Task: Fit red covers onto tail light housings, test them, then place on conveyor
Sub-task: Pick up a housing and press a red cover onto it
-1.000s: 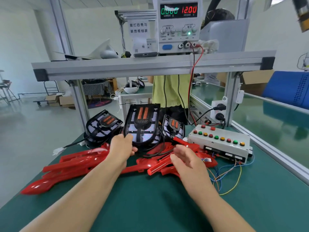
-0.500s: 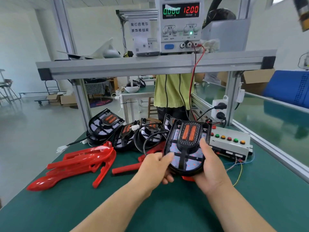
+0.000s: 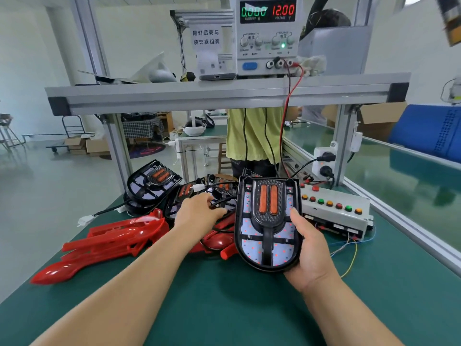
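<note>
A person's right hand (image 3: 311, 250) grasps a black tail light housing (image 3: 268, 221) at centre right of the frame. The thumb lies on its right rim and the palm cups it from beneath. The housing is tilted up off the green counter (image 3: 224, 308), its twin orange lenses facing the camera.

The left hand (image 3: 197, 213) reaches into the middle of the frame, knuckles up. Its fingers bend down onto a loop of black cable (image 3: 219, 203) among the parts, and whether they pinch the cable or only touch it cannot be told.

More housings (image 3: 154, 178) are heaped at centre left, and red covers (image 3: 112, 236) lie spread across the lower left. One more red piece sits just beside the held housing.

A button box (image 3: 334, 211) stands to the right. On the shelf above, a power supply (image 3: 267, 33) reads zero current.

The held housing carries no cover, so the work appears to be at the fitting step, with testing and the conveyor not yet reached. The next move likely calls for the left hand to get free of the cable. It would then pick up one cover and line it up with the housing's rim while the right hand keeps the piece steady.
</note>
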The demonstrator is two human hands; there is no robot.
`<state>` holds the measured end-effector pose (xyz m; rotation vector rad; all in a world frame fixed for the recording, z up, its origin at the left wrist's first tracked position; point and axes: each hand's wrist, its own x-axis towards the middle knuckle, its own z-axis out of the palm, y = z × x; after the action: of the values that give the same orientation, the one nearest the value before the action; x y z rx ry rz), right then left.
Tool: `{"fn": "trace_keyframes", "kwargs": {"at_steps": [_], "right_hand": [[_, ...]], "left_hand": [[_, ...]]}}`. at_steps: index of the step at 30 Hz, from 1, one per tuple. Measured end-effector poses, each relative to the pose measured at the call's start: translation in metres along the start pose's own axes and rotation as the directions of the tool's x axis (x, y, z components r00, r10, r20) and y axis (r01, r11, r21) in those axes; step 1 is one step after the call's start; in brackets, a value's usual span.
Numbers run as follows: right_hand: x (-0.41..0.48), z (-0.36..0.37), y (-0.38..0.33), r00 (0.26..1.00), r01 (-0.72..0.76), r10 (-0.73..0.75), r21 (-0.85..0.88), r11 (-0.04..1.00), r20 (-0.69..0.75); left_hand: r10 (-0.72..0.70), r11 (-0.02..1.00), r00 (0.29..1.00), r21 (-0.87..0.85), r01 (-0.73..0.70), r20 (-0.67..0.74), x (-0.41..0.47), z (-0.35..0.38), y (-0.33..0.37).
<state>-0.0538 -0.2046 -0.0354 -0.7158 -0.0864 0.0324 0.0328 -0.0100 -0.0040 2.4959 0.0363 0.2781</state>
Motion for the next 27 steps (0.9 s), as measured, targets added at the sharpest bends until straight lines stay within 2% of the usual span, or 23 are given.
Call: {"fn": "trace_keyframes", "kwargs": {"at_steps": [2,4,6,9,11,13,16,19,21,25,27], "right_hand": [[0.000,0.000,0.000,1.000,0.014,-0.014,-0.016,1.000,-0.003],[0.000,-0.001,-0.001,1.000,0.022,-0.023,-0.037,0.999,-0.013],[0.000,-0.002,-0.001,1.000,0.015,-0.016,-0.040,0.999,-0.013],[0.002,-0.004,0.000,1.000,0.003,-0.003,-0.056,0.998,-0.005],[0.003,-0.006,0.001,1.000,-0.004,0.004,-0.077,0.997,0.004],[0.003,-0.006,0.001,1.000,-0.015,0.016,-0.082,0.997,0.009],[0.002,-0.006,0.000,1.000,-0.019,0.021,-0.088,0.996,0.016],[0.000,-0.004,-0.001,1.000,-0.007,0.010,-0.090,0.996,0.028],[-0.001,-0.001,-0.002,0.999,-0.008,0.011,-0.078,0.997,0.037],[-0.004,0.001,-0.008,0.996,-0.031,0.037,-0.073,0.997,0.078],[-0.006,0.000,-0.013,0.994,-0.033,0.040,-0.073,0.997,0.102]], "left_hand": [[-0.027,0.990,0.997,0.137,0.018,0.067,0.011,0.004,0.011],[-0.002,0.992,0.996,0.128,-0.009,0.088,0.021,0.010,0.021],[0.092,0.991,0.987,0.083,-0.104,0.131,0.028,0.016,0.028],[0.206,0.924,0.943,0.265,-0.275,0.260,0.038,0.023,0.034],[0.181,0.883,0.912,0.347,-0.316,0.369,0.042,0.024,0.036],[0.159,0.895,0.894,0.321,-0.310,0.420,0.040,0.025,0.036],[0.224,0.905,0.935,0.298,-0.304,0.276,0.030,0.025,0.034],[0.279,0.867,0.956,0.407,-0.289,0.085,0.022,0.017,0.033],[0.318,0.869,0.948,0.406,-0.283,-0.021,0.017,0.004,0.037],[0.399,0.773,0.914,0.564,-0.291,-0.077,0.001,-0.033,0.055],[0.436,0.831,0.883,0.455,-0.319,-0.178,-0.011,-0.048,0.058]]}}
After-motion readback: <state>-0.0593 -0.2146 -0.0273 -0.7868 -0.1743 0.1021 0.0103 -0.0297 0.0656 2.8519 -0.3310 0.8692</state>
